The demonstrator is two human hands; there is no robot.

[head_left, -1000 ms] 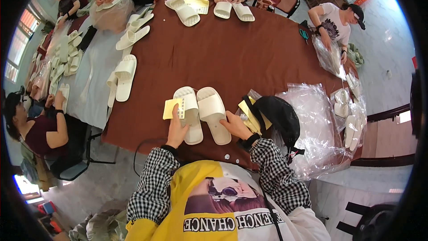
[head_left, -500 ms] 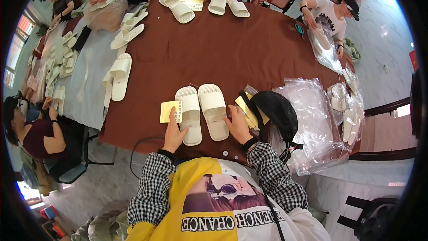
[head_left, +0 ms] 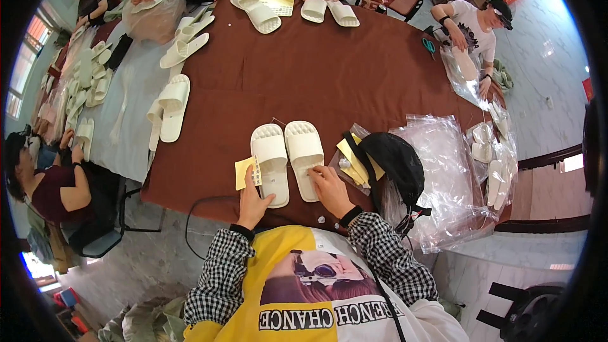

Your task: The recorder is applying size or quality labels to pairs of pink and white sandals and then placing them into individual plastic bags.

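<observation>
A pair of cream slippers lies in front of me, toes pointing away: the left slipper (head_left: pixel 273 180) and the right slipper (head_left: pixel 297 142). My left hand (head_left: pixel 254 204) is at the left slipper's outer side, its thumb by the heel edge. Its fingers hold a small yellow sticker sheet (head_left: pixel 242 176) that partly overlaps that slipper. My right hand (head_left: pixel 333 191) reaches over the right slipper, fingertips drawn together on the insole just below the strap. Whatever may be between those fingertips is hidden.
Right of the slippers are yellow sheets (head_left: pixel 353 161), a black mesh cap (head_left: pixel 392 164) and clear plastic bags (head_left: pixel 440 177). More slippers (head_left: pixel 174 111) line the table's left side. Teal scissors (head_left: pixel 429 45) lie far right. Several people handle slippers around the brown-covered table (head_left: pixel 304 69).
My right hand has moved left from beside the right slipper onto its insole, fingers closing together. My left hand has shifted slightly, with the sticker sheet tilted closer against the left slipper.
</observation>
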